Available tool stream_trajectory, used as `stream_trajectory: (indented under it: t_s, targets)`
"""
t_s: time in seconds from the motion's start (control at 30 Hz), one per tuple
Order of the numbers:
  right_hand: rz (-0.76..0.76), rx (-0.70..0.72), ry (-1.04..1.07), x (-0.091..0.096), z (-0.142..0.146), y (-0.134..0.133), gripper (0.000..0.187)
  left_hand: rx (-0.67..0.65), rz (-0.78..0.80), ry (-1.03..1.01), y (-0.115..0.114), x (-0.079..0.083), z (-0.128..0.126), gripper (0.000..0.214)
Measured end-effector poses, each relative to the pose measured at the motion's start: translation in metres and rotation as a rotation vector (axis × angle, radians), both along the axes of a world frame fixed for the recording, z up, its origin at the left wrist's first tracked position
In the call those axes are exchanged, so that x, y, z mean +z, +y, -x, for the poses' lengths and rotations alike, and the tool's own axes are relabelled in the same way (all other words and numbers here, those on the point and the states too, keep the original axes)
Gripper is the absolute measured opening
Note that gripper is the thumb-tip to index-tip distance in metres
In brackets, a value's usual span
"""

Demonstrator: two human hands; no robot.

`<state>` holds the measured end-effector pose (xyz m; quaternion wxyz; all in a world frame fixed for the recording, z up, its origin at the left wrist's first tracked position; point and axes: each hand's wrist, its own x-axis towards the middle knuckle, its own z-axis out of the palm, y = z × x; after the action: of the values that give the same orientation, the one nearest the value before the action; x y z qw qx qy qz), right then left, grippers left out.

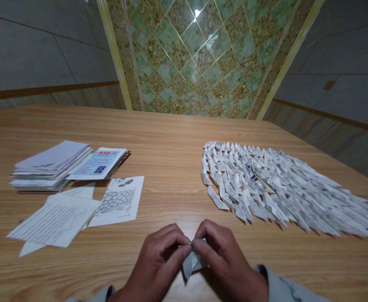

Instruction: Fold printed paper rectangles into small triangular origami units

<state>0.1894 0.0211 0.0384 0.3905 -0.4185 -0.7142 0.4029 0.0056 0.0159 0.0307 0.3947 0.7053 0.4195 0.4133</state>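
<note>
Both of my hands pinch one small folded piece of printed paper (192, 261) just above the wooden table (171, 147), near its front edge. My left hand (157, 264) grips the paper's left side with curled fingers. On the right side, my right hand (226, 262) does the same, thumb and fingertips pressed together on it. Most of the paper piece is hidden between the fingers.
A large spread of several small folded paper pieces (275, 188) lies in rows at the right. At the left sit a stack of papers and booklets (53, 165), a printed leaflet (100, 162) and loose printed sheets (58, 220), (119, 201). A tiled wall rises behind the table.
</note>
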Motion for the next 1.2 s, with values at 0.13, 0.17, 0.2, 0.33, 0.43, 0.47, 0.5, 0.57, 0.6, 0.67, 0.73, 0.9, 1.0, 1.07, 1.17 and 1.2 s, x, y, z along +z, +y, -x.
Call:
stream_trajectory:
  t_s: [0.13,0.17,0.2,0.33,0.43,0.47,0.5,0.57,0.6,0.67,0.73,0.9,1.0,1.07,1.17,1.2]
  targets:
    - [0.078,-0.023,0.061,-0.002,0.000,0.001,0.030,-0.025,0.197,-0.090,0.001,-0.001,-0.002,0.029]
    - [0.095,-0.037,0.073,-0.003,-0.001,0.001,0.031,-0.037,0.263,-0.130,0.002,-0.002,-0.002,0.027]
    - [0.107,-0.055,0.088,-0.004,-0.001,0.001,0.032,-0.048,0.319,-0.170,0.002,-0.002,-0.003,0.024]
    - [0.099,-0.136,0.149,-0.006,-0.002,0.002,0.033,-0.071,0.397,-0.193,0.004,-0.003,-0.006,0.014]
    - [0.044,-0.150,0.124,-0.006,-0.002,0.001,0.032,-0.057,0.386,-0.132,0.003,-0.002,-0.006,0.013]
    - [0.023,-0.147,0.109,-0.006,-0.002,0.001,0.031,-0.046,0.373,-0.121,0.003,-0.002,-0.006,0.014]
    - [0.004,-0.143,0.093,-0.005,-0.001,0.000,0.031,-0.038,0.357,-0.111,0.002,-0.001,-0.006,0.015]
    - [-0.026,-0.127,0.056,-0.003,-0.001,0.000,0.029,-0.026,0.314,-0.092,0.001,0.000,-0.006,0.018]
    - [-0.043,-0.114,0.037,-0.002,-0.001,0.000,0.027,-0.022,0.290,-0.082,0.001,0.000,-0.006,0.019]
    - [-0.086,-0.083,0.003,0.000,-0.002,0.001,0.024,-0.010,0.244,-0.059,0.001,0.001,-0.005,0.020]
    - [-0.141,-0.068,-0.024,0.002,-0.003,0.002,0.022,0.003,0.197,-0.045,0.003,0.001,-0.003,0.021]
    - [-0.208,-0.099,-0.075,0.004,-0.004,0.005,0.021,0.010,0.102,-0.048,0.008,0.002,0.003,0.022]
    - [-0.205,-0.060,-0.064,0.004,-0.003,0.005,0.019,-0.005,0.051,-0.030,0.008,0.003,0.003,0.021]
    - [-0.186,-0.032,-0.078,0.004,-0.002,0.004,0.017,-0.028,0.010,-0.004,0.006,0.003,0.002,0.020]
    - [-0.211,-0.009,-0.100,0.004,-0.001,0.002,0.019,-0.051,-0.051,0.042,0.003,0.004,0.001,0.021]
    - [-0.225,-0.007,-0.096,0.004,-0.001,0.002,0.021,-0.052,-0.060,0.054,0.003,0.005,0.001,0.022]
